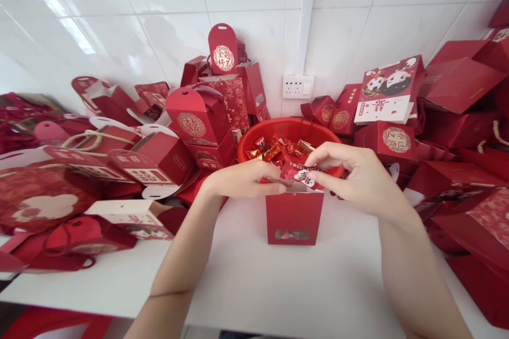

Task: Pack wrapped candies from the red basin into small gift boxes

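Note:
A red gift box (294, 214) stands upright on the white table, its top open. Through the small oval window low on its front, something inside shows. My left hand (244, 177) is closed at the box's upper left edge, thumb in front, other fingers partly hidden. Between the thumb and fingers of my right hand (345, 172) is a red printed piece (300, 175) with "SWEET" lettering and a white label, over the box's top; I cannot tell whether it is a flap or a packet. Right behind is a red plastic basket (248, 135) holding wrapped candies (274, 151).
Stacked red gift boxes (199, 116) crowd the left side, some with rope handles. More boxes (389, 90) pile up at the right, one with a panda print. A wall socket (298, 86) sits on the white tiled wall behind. The white table (294, 286) extends in front.

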`<state>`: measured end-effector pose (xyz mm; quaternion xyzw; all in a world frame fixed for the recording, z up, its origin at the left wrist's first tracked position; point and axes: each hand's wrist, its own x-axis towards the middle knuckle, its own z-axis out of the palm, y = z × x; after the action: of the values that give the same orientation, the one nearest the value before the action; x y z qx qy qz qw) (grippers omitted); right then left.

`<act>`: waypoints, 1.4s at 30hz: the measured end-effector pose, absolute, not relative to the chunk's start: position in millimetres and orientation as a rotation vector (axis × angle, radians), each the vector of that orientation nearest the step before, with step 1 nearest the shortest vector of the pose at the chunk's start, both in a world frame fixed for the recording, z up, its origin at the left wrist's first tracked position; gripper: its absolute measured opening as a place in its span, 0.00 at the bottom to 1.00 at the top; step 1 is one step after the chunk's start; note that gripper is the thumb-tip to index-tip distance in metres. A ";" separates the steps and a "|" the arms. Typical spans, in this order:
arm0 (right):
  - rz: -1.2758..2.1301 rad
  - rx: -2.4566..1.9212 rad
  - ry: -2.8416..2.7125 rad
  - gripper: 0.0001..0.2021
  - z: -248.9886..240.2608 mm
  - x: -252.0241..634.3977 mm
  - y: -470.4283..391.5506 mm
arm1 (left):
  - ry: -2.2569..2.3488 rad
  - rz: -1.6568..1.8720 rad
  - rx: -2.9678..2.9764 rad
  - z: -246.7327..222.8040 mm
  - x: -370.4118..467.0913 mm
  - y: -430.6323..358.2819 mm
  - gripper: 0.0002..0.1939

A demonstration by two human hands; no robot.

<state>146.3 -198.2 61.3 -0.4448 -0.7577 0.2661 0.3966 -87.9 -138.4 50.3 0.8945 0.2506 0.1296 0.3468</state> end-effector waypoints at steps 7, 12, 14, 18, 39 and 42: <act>0.682 -1.142 -2.062 0.04 58.3 150.7 -192.6 | 0.732 0.174 2.180 52.0 -88.9 -133.8 0.22; 0.627 -1.058 -2.303 0.05 52.0 151.4 -184.2 | 0.659 0.175 2.116 52.7 -87.9 -132.3 0.24; 0.609 -1.023 -2.380 0.06 51.4 150.5 -182.7 | 0.649 0.178 2.131 51.9 -88.3 -131.2 0.23; 0.630 -0.979 -2.445 0.09 53.7 150.9 -183.6 | 0.658 0.192 2.198 50.2 -89.3 -129.8 0.22; 0.910 -1.012 -1.723 0.24 46.5 167.9 -164.1 | 0.684 1.271 1.986 43.3 -86.2 -128.9 0.12; 0.988 -0.922 -1.748 0.18 44.3 164.1 -162.5 | 0.681 1.357 1.963 39.7 -83.3 -127.6 0.17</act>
<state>164.1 -162.5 44.3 -0.3727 -0.7068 0.3994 0.4495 -83.3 -127.6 39.7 0.7484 0.2597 0.5173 0.3240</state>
